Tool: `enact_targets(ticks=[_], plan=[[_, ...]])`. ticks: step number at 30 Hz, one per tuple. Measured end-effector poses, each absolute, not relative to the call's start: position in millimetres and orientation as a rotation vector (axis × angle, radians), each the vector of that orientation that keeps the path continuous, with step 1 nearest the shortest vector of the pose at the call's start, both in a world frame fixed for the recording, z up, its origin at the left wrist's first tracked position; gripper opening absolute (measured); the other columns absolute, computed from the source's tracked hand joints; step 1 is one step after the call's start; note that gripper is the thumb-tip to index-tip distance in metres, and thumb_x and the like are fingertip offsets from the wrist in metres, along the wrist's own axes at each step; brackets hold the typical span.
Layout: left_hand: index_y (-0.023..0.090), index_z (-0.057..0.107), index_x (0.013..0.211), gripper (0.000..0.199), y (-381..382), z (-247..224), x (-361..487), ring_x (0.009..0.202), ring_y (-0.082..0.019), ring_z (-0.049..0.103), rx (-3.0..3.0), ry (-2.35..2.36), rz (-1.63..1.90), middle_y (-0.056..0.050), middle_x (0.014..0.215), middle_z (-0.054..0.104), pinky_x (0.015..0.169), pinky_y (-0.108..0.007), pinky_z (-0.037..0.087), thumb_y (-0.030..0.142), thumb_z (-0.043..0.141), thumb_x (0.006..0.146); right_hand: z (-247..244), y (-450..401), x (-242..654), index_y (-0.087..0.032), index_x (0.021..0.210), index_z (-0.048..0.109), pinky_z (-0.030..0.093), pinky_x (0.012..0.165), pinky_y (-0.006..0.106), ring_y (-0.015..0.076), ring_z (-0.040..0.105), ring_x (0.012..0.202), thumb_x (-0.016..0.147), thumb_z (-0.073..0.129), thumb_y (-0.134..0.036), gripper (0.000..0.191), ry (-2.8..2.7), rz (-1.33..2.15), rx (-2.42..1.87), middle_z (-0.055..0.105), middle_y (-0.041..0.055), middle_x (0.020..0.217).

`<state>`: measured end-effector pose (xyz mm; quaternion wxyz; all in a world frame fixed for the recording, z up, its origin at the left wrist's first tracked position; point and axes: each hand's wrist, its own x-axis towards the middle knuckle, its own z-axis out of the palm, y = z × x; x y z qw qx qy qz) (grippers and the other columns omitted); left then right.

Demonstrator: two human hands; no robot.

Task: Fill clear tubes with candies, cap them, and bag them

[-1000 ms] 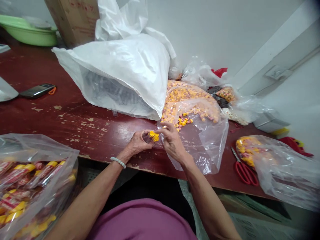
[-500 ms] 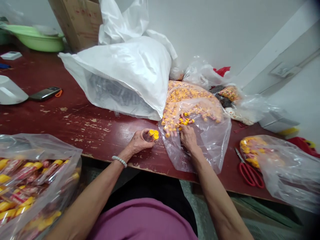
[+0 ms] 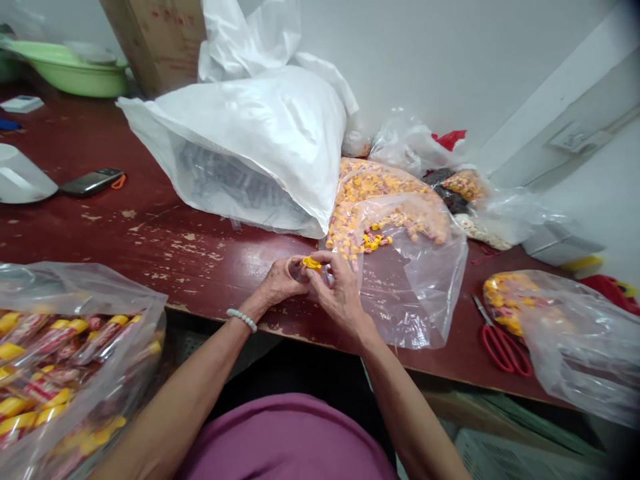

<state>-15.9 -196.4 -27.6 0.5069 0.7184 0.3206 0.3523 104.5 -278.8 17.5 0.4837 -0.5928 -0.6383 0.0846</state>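
Observation:
My left hand (image 3: 281,283), with a bead bracelet at the wrist, is wrapped round a clear tube (image 3: 296,269) over the table's front part. Yellow-capped pieces (image 3: 312,263) show at the tube's mouth. The thumb and fingers of my right hand (image 3: 341,291) pinch at these yellow pieces, close beside my left fingertips. Right of my hands lies an open clear bag (image 3: 430,300) with many small yellow-capped pieces (image 3: 385,183). A large white sack (image 3: 270,127) full of clear tubes (image 3: 235,183) lies behind my hands.
Red-handled scissors (image 3: 505,350) and another bag of yellow pieces (image 3: 510,300) lie at the right. A bag of filled tubes (image 3: 55,347) stands at the lower left. Further back are a black device (image 3: 93,182), a green basin (image 3: 75,73) and a cardboard box (image 3: 163,47).
My right hand has moved left from the loose pieces in the clear bag to the tube's mouth. My left hand still holds the tube in nearly the same place.

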Motion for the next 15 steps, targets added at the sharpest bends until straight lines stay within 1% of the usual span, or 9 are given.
enact_targets(ticks=[2, 4, 7, 10, 11, 13, 15], plan=[[0.012, 0.066, 0.09, 0.034, -196.7, -27.1, -15.8, 0.075, -0.017, 0.063, 1.729, 0.784, 0.854, -0.003, 0.08, 0.07, 0.072, -0.026, 0.052, 0.017, 0.07, 0.057, 18.4, -282.1, 108.5, -0.023, 0.099, 0.057, 0.041, 0.096, 0.039, 0.0209, 0.05, 0.113, 0.082, 0.056, -0.025, 0.017, -1.582, 0.14, -1.464, 0.056, 0.0069, 0.116], [0.012, 0.066, 0.089, 0.033, -196.4, -27.7, -15.7, 0.075, -0.017, 0.064, 1.727, 0.778, 0.849, -0.003, 0.079, 0.07, 0.072, -0.026, 0.052, 0.017, 0.071, 0.056, 19.4, -285.7, 110.8, -0.024, 0.099, 0.058, 0.036, 0.101, 0.042, 0.0222, 0.044, 0.121, 0.084, 0.054, -0.026, 0.016, -1.589, 0.071, -1.495, 0.049, 0.0073, 0.125], [0.011, 0.066, 0.093, 0.036, -195.1, -29.8, -16.6, 0.079, -0.018, 0.065, 1.707, 0.716, 0.846, -0.005, 0.085, 0.07, 0.075, -0.026, 0.051, 0.018, 0.071, 0.057, 18.1, -290.0, 106.9, -0.025, 0.098, 0.061, 0.032, 0.105, 0.044, 0.0237, 0.041, 0.123, 0.084, 0.056, -0.03, 0.016, -1.725, 0.017, -1.522, 0.044, 0.0068, 0.13], [0.012, 0.065, 0.1, 0.042, -193.5, -33.7, -17.3, 0.087, -0.019, 0.065, 1.677, 0.615, 0.842, -0.006, 0.096, 0.071, 0.08, -0.027, 0.051, 0.018, 0.071, 0.059, 18.2, -293.1, 101.5, -0.025, 0.094, 0.064, 0.029, 0.106, 0.046, 0.0249, 0.04, 0.124, 0.082, 0.059, -0.033, 0.015, -1.853, 0.031, -1.538, 0.044, 0.0063, 0.131], [0.012, 0.065, 0.101, 0.043, -193.2, -35.2, -17.1, 0.089, -0.02, 0.065, 1.67, 0.606, 0.838, -0.007, 0.098, 0.07, 0.081, -0.027, 0.051, 0.019, 0.072, 0.059, 19.7, -294.0, 102.7, -0.025, 0.094, 0.064, 0.03, 0.105, 0.046, 0.0248, 0.04, 0.123, 0.082, 0.06, -0.034, 0.015, -1.858, 0.041, -1.531, 0.044, 0.0063, 0.131], [0.011, 0.065, 0.102, 0.045, -192.8, -38.2, -16.1, 0.088, -0.02, 0.066, 1.663, 0.644, 0.839, -0.008, 0.098, 0.071, 0.081, -0.028, 0.052, 0.021, 0.073, 0.058, 23.2, -294.4, 114.4, -0.025, 0.097, 0.063, 0.036, 0.101, 0.043, 0.0233, 0.043, 0.12, 0.083, 0.058, -0.034, 0.017, -1.777, 0.039, -1.507, 0.044, 0.0068, 0.13], [0.011, 0.064, 0.103, 0.048, -192.6, -40.5, -14.6, 0.087, -0.02, 0.066, 1.663, 0.707, 0.855, -0.009, 0.097, 0.071, 0.08, -0.029, 0.052, 0.021, 0.074, 0.057, 23.3, -292.1, 139.4, -0.024, 0.101, 0.061, 0.042, 0.094, 0.038, 0.0209, 0.048, 0.114, 0.087, 0.051, -0.033, 0.02, -1.554, -0.041, -1.523, 0.049, 0.0081, 0.123]])
